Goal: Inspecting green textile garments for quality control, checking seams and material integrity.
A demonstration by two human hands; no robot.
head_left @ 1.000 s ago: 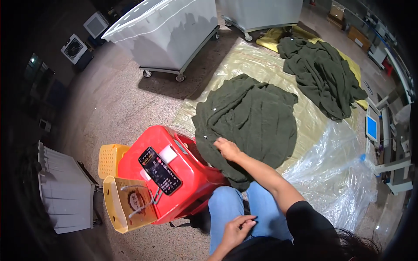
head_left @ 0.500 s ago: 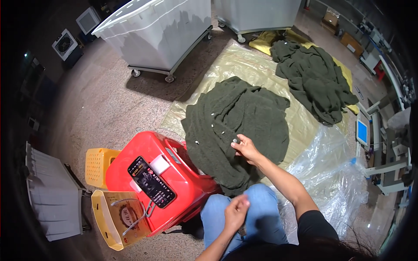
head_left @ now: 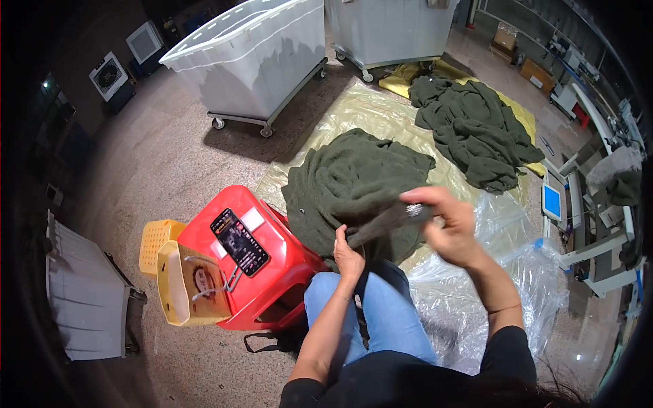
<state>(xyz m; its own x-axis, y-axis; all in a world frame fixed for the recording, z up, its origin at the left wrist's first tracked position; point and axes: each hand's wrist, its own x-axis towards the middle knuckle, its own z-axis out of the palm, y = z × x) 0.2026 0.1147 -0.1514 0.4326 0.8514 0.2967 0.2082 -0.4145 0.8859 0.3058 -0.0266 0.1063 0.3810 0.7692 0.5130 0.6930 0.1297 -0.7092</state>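
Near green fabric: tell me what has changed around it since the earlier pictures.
The right hand has lifted part of the near green fabric up and rightward; the left hand has moved forward to its near side. The far green heap and the phone on the red stool stayed put.

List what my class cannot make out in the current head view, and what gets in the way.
Head view:
- Small shiny thing at the right hand: motion blur hides what it is.
- Far grey bin: the upper edge cuts off its top, so its inside is unseen.
- Yellow sheet: the farther green cloth heap covers part of it.
- Phone: fine screen details are too small.
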